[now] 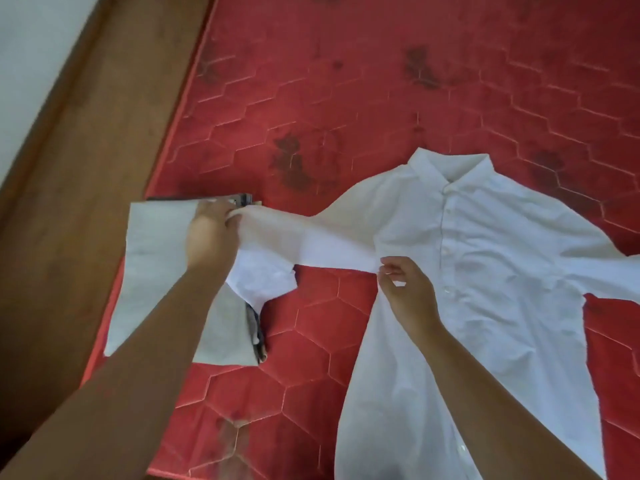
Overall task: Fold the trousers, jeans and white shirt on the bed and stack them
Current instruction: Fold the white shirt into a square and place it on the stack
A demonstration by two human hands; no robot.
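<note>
Head view, looking down on a bed whose red mattress (381,81) is quilted in hexagons and marked with dark stains. The white shirt (485,254) lies flat and face up on the right half of the mattress, buttoned, with its collar (446,168) pointing away from the person and its hem running out of the lower edge of the view. One sleeve (322,237) is drawn out sideways toward the left. The left hand (211,237) grips this sleeve near its end with curled fingers, and the loose cuff end (263,282) hangs below the hand. The right hand (405,292) pinches the shirt fabric between thumb and fingers where the sleeve meets the body of the shirt. The other sleeve extends to the right edge of the view. Beneath the left hand, near the left edge of the mattress, lie the folded pale grey trousers (156,254). The dark jeans (256,327) are under them, showing only as a narrow strip along the right and far edges of the stack. A brown wooden bed frame (86,150) borders the mattress on the left, with a white wall (27,46) beyond it.
</note>
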